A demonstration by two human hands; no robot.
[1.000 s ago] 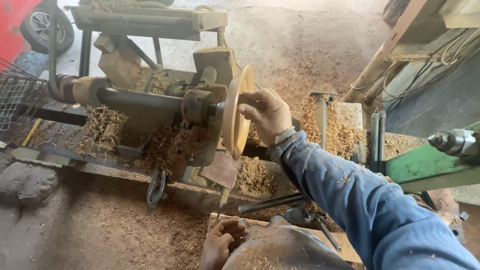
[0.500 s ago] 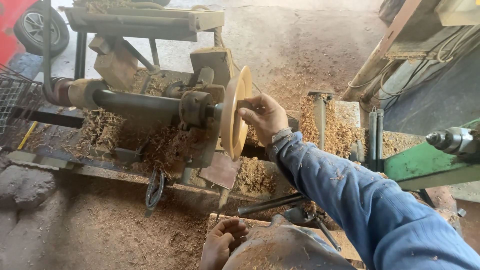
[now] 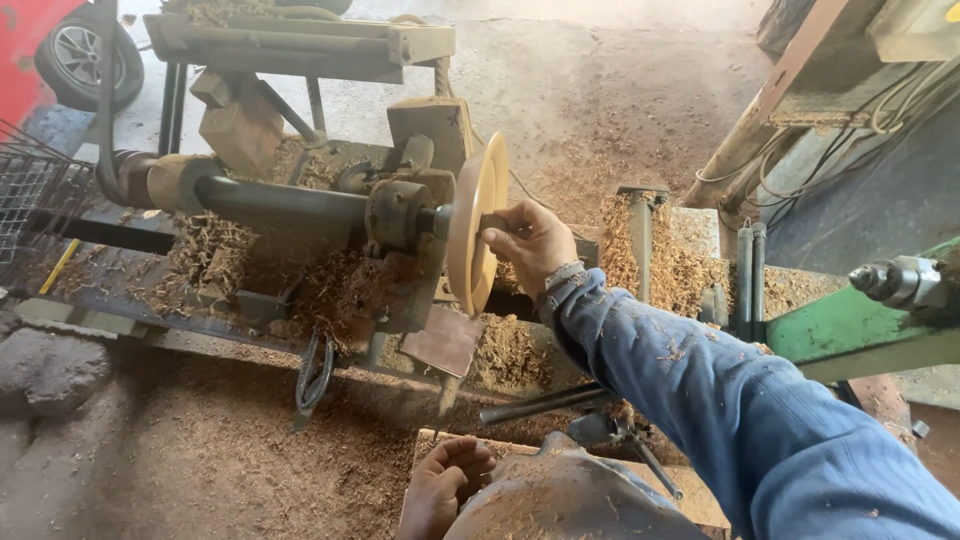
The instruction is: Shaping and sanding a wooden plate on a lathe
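Wooden disc (image 3: 476, 222) sits edge-on at the end of the lathe spindle (image 3: 290, 200), above a bed heaped with wood shavings (image 3: 330, 285). The right hand (image 3: 530, 243) is closed on the disc's face, fingers pinching something small at its centre; what it is cannot be told. The left hand (image 3: 440, 490) rests loosely curled on the knee (image 3: 560, 500), holding nothing. Steady, centred pressure and a sleeve kept clear of the spindle would serve best.
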